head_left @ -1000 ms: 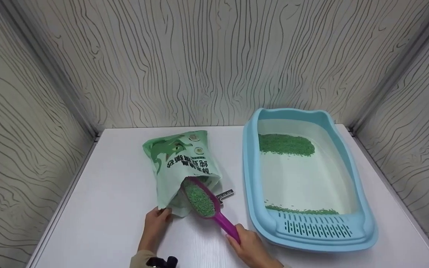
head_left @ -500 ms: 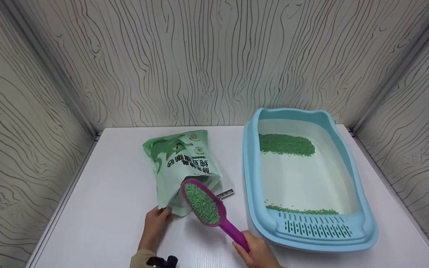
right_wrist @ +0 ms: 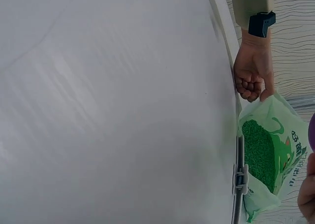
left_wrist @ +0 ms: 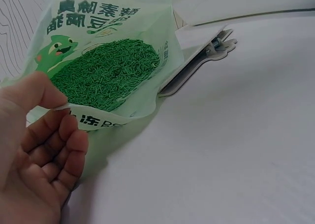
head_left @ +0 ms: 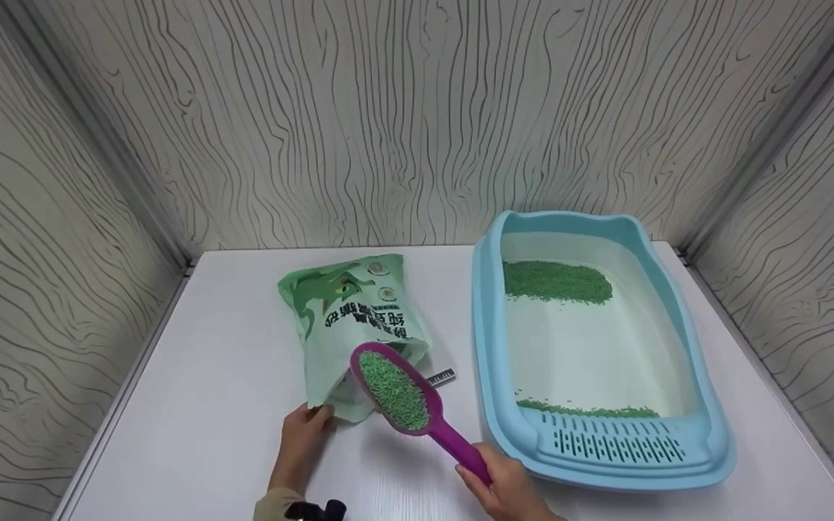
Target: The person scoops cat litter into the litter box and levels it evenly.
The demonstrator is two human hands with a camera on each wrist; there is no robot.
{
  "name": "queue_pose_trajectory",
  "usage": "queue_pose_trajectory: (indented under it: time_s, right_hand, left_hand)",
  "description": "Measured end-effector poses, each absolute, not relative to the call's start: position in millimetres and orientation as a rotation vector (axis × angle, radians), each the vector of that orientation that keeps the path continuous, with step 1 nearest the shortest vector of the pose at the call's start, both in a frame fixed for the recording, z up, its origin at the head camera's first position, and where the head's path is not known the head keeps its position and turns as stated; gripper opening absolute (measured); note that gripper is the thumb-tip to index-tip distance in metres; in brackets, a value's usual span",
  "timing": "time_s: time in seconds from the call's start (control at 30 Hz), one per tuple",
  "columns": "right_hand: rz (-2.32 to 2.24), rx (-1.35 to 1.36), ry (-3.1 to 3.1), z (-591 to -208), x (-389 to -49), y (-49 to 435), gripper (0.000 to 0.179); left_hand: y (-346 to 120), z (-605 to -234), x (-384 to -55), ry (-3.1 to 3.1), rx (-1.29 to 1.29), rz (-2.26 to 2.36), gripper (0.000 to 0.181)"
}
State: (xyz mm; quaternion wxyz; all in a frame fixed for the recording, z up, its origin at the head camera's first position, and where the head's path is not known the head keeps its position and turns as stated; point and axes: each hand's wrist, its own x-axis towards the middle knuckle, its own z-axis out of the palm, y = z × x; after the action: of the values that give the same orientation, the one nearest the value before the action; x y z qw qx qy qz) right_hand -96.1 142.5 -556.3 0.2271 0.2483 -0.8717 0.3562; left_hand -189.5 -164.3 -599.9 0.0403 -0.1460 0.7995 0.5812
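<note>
My left hand (head_left: 305, 434) pinches the near left corner of the pale green litter bag (head_left: 355, 311), which lies on the table with its mouth toward me. In the left wrist view, thumb and fingertip hold the bag's edge, and green pellets (left_wrist: 108, 74) fill the inside behind it. My right hand (head_left: 507, 485) grips the handle of a purple scoop (head_left: 457, 443) heaped with green pellets. The scoop's bowl is raised in front of the bag's mouth, overlapping it in the head view. Only some fingers of the right hand (right_wrist: 307, 189) show at the right wrist view's edge.
A light blue litter box (head_left: 486, 347) stands to the right, with a patch of green pellets (head_left: 558, 281) at its far end and a thin line near its slotted front. A long grey hinged clip (left_wrist: 187, 69) lies beside the bag. Patterned panels (head_left: 417, 123) enclose the table.
The scoop has come out of the bag's mouth full of pellets, drawn toward me and rightward, then lifted slightly. The left hand and bag have barely moved.
</note>
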Motion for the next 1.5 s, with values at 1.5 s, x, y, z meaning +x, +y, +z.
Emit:
queue_pose_trajectory:
  time_s: [1.5]
  right_hand:
    - [1.161, 0.516, -2.638, -497.9, -98.4, 165.3, 0.014]
  left_hand:
    - [-164.0, -598.8, -189.4, 2.378, -0.501, 1.824, 0.020]
